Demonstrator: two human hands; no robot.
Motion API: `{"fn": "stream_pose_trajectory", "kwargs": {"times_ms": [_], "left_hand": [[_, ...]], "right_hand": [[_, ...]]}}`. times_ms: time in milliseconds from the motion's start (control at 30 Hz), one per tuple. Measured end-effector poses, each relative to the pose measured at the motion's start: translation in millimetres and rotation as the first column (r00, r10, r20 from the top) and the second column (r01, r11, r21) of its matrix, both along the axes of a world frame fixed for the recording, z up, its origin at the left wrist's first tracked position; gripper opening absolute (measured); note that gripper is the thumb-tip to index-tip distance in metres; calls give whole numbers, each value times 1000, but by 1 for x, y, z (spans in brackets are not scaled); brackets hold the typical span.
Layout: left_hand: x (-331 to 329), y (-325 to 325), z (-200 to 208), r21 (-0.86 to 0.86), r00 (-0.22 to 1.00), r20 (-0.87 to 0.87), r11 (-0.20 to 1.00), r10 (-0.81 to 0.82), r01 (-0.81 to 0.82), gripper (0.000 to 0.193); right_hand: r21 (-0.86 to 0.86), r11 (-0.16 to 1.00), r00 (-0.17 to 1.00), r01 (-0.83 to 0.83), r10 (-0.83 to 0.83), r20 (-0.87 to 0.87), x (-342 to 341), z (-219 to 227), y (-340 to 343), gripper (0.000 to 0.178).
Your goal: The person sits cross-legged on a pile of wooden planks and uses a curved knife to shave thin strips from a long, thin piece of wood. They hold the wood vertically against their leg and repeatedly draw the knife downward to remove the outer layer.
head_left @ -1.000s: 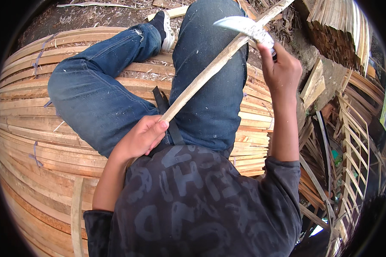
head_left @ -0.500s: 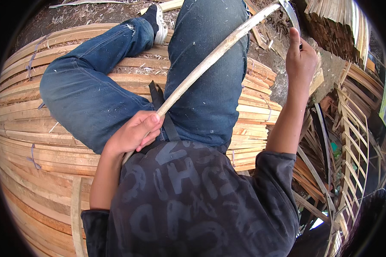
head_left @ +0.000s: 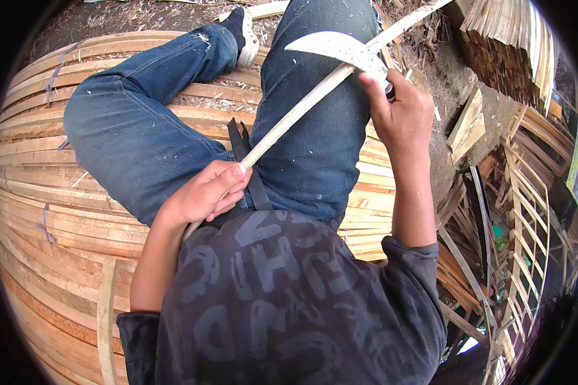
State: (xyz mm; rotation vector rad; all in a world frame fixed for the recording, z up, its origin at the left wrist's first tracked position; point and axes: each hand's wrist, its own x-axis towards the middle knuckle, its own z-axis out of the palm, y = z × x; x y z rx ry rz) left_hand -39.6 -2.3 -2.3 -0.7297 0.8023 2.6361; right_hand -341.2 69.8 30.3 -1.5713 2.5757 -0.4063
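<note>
A long, peeled wooden stick (head_left: 295,115) slants from my waist up over my thigh to the upper right. My left hand (head_left: 210,192) is closed round its lower part, close to my shirt. The stick's lowest end disappears by my side. My right hand (head_left: 401,109) grips a sickle (head_left: 334,45) by its handle, which is mostly hidden in the fist. The sickle's curved, pale blade lies across the upper part of the stick, its tip pointing left. Whether the edge bites into the wood, I cannot tell.
Beneath my legs lie bundled wooden strips (head_left: 51,218). A stack of thin slats (head_left: 507,38) stands at the upper right. On the right are a slatted wooden frame (head_left: 526,237) and loose strips. Wood shavings (head_left: 141,19) litter the ground at the top.
My right hand has come nearer and to the left, bringing the sickle blade across the stick. The stick has shifted slightly right, while my left hand keeps its hold.
</note>
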Motion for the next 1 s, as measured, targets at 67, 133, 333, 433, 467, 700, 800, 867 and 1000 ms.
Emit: {"fn": "stream_pose_trajectory", "kwargs": {"times_ms": [67, 133, 333, 433, 467, 700, 800, 867, 1000], "left_hand": [[1, 2, 1, -2, 1000, -15, 1000, 0, 0, 47], [-5, 3, 5, -90, 999, 35, 996, 0, 3, 53], [-5, 7, 4, -188, 1000, 26, 982, 3, 2, 51], [-8, 8, 13, -285, 993, 115, 958, 4, 29, 48], [-13, 9, 13, -311, 995, 101, 950, 17, 15, 46], [-10, 9, 20, -481, 981, 147, 876, 124, -39, 40], [5, -2, 23, -415, 983, 175, 910, 63, 15, 36], [18, -10, 24, -363, 990, 136, 929, -32, 80, 34], [39, -13, 22, -346, 991, 25, 929, -134, 135, 36]], "right_hand": [[49, 990, 986, -133, 137, -94, 7, 1, 9, 54], [52, 992, 991, 117, -113, -78, -38, -5, 2, 59], [59, 998, 998, -8, 5, 58, 1, -2, 21, 54], [108, 954, 951, 279, -290, 104, -51, 0, 19, 58], [71, 962, 964, 264, -260, -53, -54, 0, 15, 61], [-57, 951, 823, 305, -233, 517, 14, -37, 43, 56], [44, 950, 798, 308, -283, 533, 26, -46, 60, 56], [35, 956, 830, 291, -271, 487, 36, -43, 60, 55], [27, 954, 816, 297, -269, 512, 38, -40, 63, 51]]}}
